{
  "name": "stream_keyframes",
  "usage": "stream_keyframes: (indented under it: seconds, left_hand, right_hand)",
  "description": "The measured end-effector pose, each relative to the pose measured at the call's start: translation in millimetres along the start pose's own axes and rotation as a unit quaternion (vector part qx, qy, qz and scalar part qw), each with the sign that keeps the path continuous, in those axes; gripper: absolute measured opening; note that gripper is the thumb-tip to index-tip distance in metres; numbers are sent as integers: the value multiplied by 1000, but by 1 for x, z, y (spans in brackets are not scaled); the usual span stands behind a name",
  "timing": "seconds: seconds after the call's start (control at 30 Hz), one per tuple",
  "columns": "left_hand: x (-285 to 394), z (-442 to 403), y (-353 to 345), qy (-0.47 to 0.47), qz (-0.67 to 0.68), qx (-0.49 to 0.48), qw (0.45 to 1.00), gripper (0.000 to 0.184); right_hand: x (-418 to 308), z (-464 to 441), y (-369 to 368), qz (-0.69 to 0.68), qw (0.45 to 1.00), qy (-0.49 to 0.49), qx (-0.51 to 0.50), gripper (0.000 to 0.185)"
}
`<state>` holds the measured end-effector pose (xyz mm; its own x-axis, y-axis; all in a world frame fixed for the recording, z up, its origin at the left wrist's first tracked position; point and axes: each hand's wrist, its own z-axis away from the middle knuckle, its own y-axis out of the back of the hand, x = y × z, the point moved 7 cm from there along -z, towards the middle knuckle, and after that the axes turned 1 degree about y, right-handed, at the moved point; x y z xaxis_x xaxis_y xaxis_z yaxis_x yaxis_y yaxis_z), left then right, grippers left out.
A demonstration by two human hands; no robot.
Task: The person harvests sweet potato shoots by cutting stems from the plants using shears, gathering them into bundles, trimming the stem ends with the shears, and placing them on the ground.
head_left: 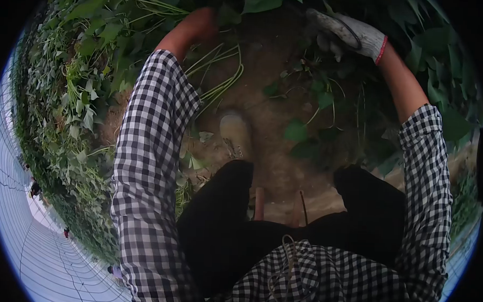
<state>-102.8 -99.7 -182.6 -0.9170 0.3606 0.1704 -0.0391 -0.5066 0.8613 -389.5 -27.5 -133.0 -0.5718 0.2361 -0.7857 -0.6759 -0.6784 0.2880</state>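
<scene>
My left hand, bare and blurred, is curled closed at the edge of the foliage. Long green stems run up to it from the upper left, but what lies inside the fingers is hidden. Just below the wrist, a loose bunch of stems arcs over the soil. Across the bare strip, my right hand wears a soiled white glove with a red cuff. Its fingers are bent among dark leaves, and a thin dark strand crosses the glove. I cannot make out what the fingertips pinch.
Dense leafy plants fill the left side, with more broad leaves at right. Brown soil runs between them. A muddy boot stands there, and low leaves grow beside it. A ribbed, curved covering shows at lower left.
</scene>
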Motion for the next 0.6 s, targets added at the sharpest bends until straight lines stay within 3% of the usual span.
stream_keyframes:
  seconds: [0.07, 0.1, 0.13, 0.2, 0.23, 0.27, 0.3, 0.33, 0.4, 0.43, 0.53, 0.6]
  left_hand:
    - [-38, -16, -25, -25, -10, 20, 999, 31]
    - [-44, -13, -34, -98, 164, 73, 979, 31]
    - [-52, -7, -43, -169, 331, 123, 920, 30]
    - [-41, 3, -35, -132, 332, 176, 917, 30]
    - [-6, 18, -19, -24, 165, 176, 970, 30]
    - [14, 32, -9, 88, -8, 169, 982, 31]
    - [30, 48, -4, 9, -3, 339, 941, 25]
    - [41, 51, -6, 14, -41, 359, 932, 24]
    - [62, 51, -9, 29, -117, 396, 910, 21]
    - [60, 50, -8, 28, -113, 418, 901, 19]
    - [45, 41, -8, 45, -77, 416, 905, 20]
    - [32, 43, -6, 106, -78, 336, 933, 20]
  right_hand:
    - [-4, 0, -11, 41, 998, -1, -56, 72]
    - [-5, -2, -18, 62, 996, -5, -70, 74]
    - [-6, -4, -24, 83, 993, -10, -83, 77]
    - [-8, -12, -28, 111, 990, -16, -80, 76]
    - [-9, -15, -29, 100, 992, -21, -75, 75]
    - [-5, -21, -29, 89, 992, -39, -79, 72]
    - [-2, -26, -30, 79, 992, -58, -83, 69]
    - [6, -34, -29, 67, 989, -92, -95, 66]
    - [12, -44, -30, 2, 993, -68, -98, 58]
    - [12, -50, -29, -53, 994, -11, -90, 54]
    - [26, -53, -21, -240, 970, 23, -1, 43]
    - [26, -48, -18, -275, 960, 37, 19, 37]
